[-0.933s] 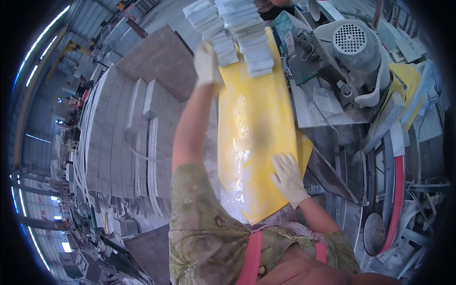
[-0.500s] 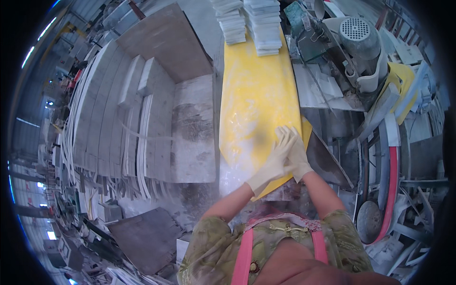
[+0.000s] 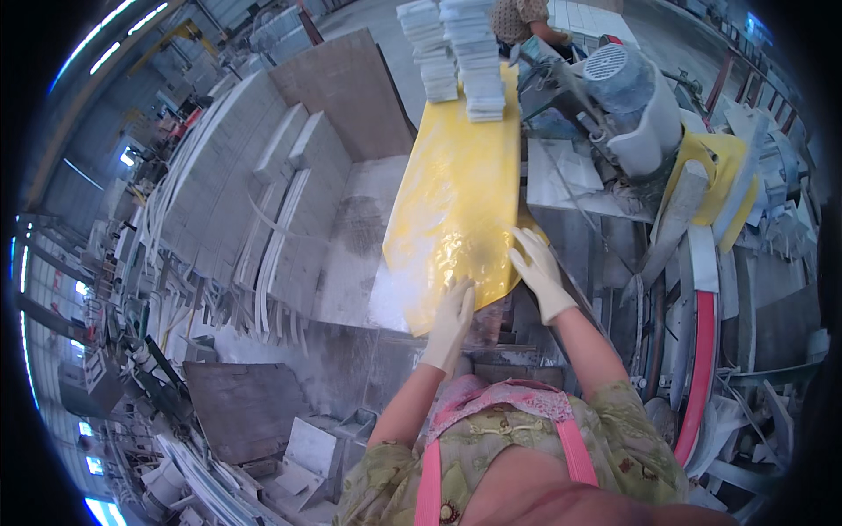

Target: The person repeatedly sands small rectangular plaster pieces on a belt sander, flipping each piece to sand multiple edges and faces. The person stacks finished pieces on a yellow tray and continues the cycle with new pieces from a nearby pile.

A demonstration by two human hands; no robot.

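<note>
A wet, glossy yellow sheet (image 3: 452, 167) covers the long work surface in front of me. Cream gloves cover both my hands. My left hand (image 3: 451, 323) rests at the sheet's near edge, its fingers stretched forward onto the yellow. Farther right, my right hand (image 3: 542, 276) is at the sheet's right edge, fingers spread and the fingertips touching or just over it. Neither hand visibly holds anything. Two stacks of pale tiles, a left stack (image 3: 430, 53) and a right stack (image 3: 476, 66), stand on the sheet's far end.
Grey-white slabs (image 3: 219, 175) lean in rows at left against a brown board (image 3: 342, 92). A dusty motor (image 3: 618, 83) stands at right, near a second yellow sheet (image 3: 715, 167) and a red bar (image 3: 697, 377). A person (image 3: 524, 24) sits beyond the tiles.
My hands, close together over the sheet's right side before, are now apart. The left has drawn back to the near edge. The view has shifted, bringing the other person into sight.
</note>
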